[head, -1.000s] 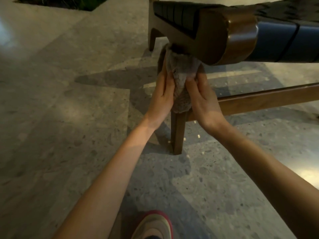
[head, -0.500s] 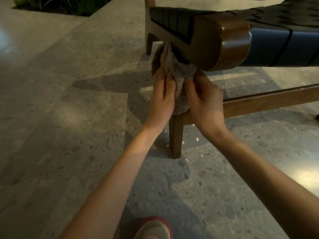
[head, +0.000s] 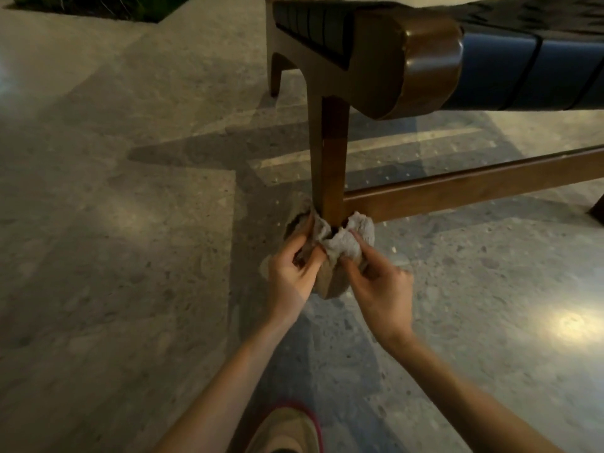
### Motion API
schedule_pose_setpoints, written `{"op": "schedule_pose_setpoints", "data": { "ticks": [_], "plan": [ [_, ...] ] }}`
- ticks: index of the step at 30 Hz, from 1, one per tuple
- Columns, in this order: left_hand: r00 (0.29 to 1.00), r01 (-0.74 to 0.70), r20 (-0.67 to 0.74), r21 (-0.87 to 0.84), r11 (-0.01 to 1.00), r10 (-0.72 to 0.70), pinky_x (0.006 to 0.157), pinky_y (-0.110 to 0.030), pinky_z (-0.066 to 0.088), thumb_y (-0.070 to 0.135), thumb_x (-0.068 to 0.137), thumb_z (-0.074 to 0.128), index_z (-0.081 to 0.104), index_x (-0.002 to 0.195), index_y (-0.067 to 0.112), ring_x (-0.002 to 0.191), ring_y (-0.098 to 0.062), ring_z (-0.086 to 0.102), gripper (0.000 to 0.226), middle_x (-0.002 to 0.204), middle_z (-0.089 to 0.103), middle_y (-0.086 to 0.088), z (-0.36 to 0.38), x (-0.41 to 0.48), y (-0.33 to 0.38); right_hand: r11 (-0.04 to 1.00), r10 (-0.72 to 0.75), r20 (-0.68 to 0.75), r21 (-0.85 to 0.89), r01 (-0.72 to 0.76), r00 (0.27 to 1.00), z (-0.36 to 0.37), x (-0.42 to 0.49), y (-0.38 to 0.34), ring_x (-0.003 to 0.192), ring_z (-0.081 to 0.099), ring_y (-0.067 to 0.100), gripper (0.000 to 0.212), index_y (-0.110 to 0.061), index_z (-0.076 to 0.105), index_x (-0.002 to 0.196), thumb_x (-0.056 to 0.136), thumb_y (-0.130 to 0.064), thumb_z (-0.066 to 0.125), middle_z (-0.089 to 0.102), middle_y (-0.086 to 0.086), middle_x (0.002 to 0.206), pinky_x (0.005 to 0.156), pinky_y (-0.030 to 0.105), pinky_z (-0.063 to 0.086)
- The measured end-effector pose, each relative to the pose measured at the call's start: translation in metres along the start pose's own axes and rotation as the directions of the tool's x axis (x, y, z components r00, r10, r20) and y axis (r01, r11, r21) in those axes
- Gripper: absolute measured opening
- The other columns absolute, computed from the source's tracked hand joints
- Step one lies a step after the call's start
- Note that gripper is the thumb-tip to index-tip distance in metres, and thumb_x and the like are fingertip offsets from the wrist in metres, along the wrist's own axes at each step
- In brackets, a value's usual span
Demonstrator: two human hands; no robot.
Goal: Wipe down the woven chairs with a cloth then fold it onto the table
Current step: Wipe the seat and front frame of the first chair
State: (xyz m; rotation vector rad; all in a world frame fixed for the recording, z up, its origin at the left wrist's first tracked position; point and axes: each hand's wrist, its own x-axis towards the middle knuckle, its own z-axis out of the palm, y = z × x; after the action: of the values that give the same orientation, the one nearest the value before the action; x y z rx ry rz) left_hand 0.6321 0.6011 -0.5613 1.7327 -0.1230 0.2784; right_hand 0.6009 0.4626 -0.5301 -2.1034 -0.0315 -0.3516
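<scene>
Grey cloth [head: 340, 246] low on leg [head: 330, 158] (formerly top)

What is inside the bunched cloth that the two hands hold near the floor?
The cloth is wrapped round the lower end of the wooden chair leg, which enters it from above. The left hand and right hand grip it. The leg's lowest part is covered, so unseen.

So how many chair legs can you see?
2 for sure: the near leg, its foot wrapped in the cloth, and a far leg behind it. A dark bit at the right edge may be a third.
</scene>
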Motion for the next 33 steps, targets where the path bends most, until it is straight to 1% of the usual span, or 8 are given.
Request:
{"op": "schedule_pose_setpoints", "data": {
  "ticks": [5, 11, 15, 17, 20, 24, 28, 33],
  "plan": [
    [0.998, 0.041, -0.047, 0.072, 0.997, -0.038, 0.091, -0.014, 0.046, 0.042, 0.089, 0.056, 0.049, 0.123, 0.050, 0.108, 0.006, 0.058, 0.036, 0.109, 0.060, 0.036, 0.007, -0.013, 0.000, 0.971, 0.194, 0.206, 0.100, -0.218, 0.959, 0.011, 0.013, 0.003, 0.082, 0.063, 0.013, 0.048, -0.023, 0.038, 0.144, 0.098, -0.018, 0.050, 0.068, 0.005, 0.090, 0.072, 0.029, 0.054],
    [0.998, 0.036, 0.043, 0.112, 0.993, -0.041, 0.089, -0.004, 0.039, 0.042, 0.095, 0.045, 0.036, 0.143, 0.028, 0.112, 0.014, 0.051, 0.051, 0.114, 0.053, 0.043, 0.005, 0.008, 0.001, 0.939, 0.178, 0.450, 0.188, -0.287, 0.875, 0.014, 0.023, 0.004, 0.084, 0.060, -0.009, 0.037, -0.028, 0.037, 0.139, 0.103, -0.029, 0.033, 0.057, -0.022, 0.101, 0.071, 0.002, 0.044],
    [0.995, 0.055, 0.073, 0.202, 0.978, -0.071, 0.086, -0.002, 0.040, 0.037, 0.094, 0.044, 0.043, 0.141, 0.011, 0.105, 0.019, 0.051, 0.054, 0.118, 0.058, 0.019, 0.004, -0.006, -0.012, 0.936, 0.207, 0.514, 0.143, -0.321, 0.833, 0.015, 0.021, 0.013, 0.087, 0.054, -0.017, 0.045, -0.034, 0.024, 0.147, 0.103, -0.037, 0.029, 0.050, -0.018, 0.113, 0.069, -0.006, 0.037],
    [0.992, 0.076, 0.082, 0.239, 0.968, -0.098, 0.087, -0.007, 0.044, 0.037, 0.093, 0.045, 0.047, 0.138, 0.012, 0.105, 0.011, 0.056, 0.052, 0.117, 0.062, 0.009, 0.004, -0.016, -0.018, 0.918, 0.221, 0.548, 0.164, -0.362, 0.807, 0.018, 0.013, 0.021, 0.088, 0.054, -0.023, 0.045, -0.032, 0.023, 0.148, 0.103, -0.033, 0.030, 0.050, -0.015, 0.116, 0.072, -0.004, 0.038],
    [0.981, 0.154, 0.076, 0.270, 0.951, -0.180, 0.094, -0.026, 0.048, 0.042, 0.090, 0.045, 0.053, 0.133, 0.013, 0.108, -0.006, 0.061, 0.053, 0.116, 0.066, 0.000, 0.007, -0.026, -0.022, 0.905, 0.284, 0.587, 0.098, -0.415, 0.758, 0.020, 0.007, 0.029, 0.104, 0.058, -0.002, 0.042, -0.031, 0.025, 0.145, 0.104, -0.028, 0.031, 0.054, -0.006, 0.122, 0.088, 0.011, 0.041],
    [0.989, 0.134, 0.023, 0.236, 0.963, -0.143, 0.095, -0.033, 0.049, 0.018, 0.094, 0.050, 0.055, 0.130, 0.008, 0.107, -0.008, 0.062, 0.037, 0.113, 0.067, -0.005, 0.013, -0.029, -0.010, 0.903, 0.268, 0.540, 0.148, -0.404, 0.798, 0.015, 0.008, 0.024, 0.082, 0.060, -0.012, 0.035, -0.027, 0.039, 0.136, 0.103, -0.018, 0.037, 0.059, -0.014, 0.100, 0.076, 0.009, 0.049],
    [0.994, 0.034, -0.112, 0.157, 0.987, -0.016, 0.102, -0.023, 0.043, 0.003, 0.093, 0.052, 0.044, 0.137, 0.005, 0.119, -0.004, 0.054, 0.045, 0.125, 0.059, 0.005, 0.021, -0.013, 0.014, 0.903, 0.147, 0.362, 0.330, -0.274, 0.921, 0.006, 0.014, 0.009, 0.070, 0.063, 0.004, 0.018, -0.022, 0.058, 0.111, 0.099, -0.016, 0.046, 0.066, -0.011, 0.079, 0.065, 0.021, 0.052],
    [0.982, -0.031, -0.176, 0.189, 0.982, 0.064, 0.096, -0.009, 0.039, 0.006, 0.091, 0.057, 0.043, 0.137, 0.004, 0.115, 0.014, 0.049, 0.048, 0.121, 0.052, 0.019, 0.027, 0.003, 0.021, 0.921, 0.221, 0.346, 0.234, -0.312, 0.912, 0.010, 0.017, 0.006, 0.076, 0.066, 0.022, 0.017, -0.005, 0.060, 0.098, 0.098, -0.017, 0.049, 0.068, 0.010, 0.084, 0.064, 0.035, 0.054]
  ]
}}
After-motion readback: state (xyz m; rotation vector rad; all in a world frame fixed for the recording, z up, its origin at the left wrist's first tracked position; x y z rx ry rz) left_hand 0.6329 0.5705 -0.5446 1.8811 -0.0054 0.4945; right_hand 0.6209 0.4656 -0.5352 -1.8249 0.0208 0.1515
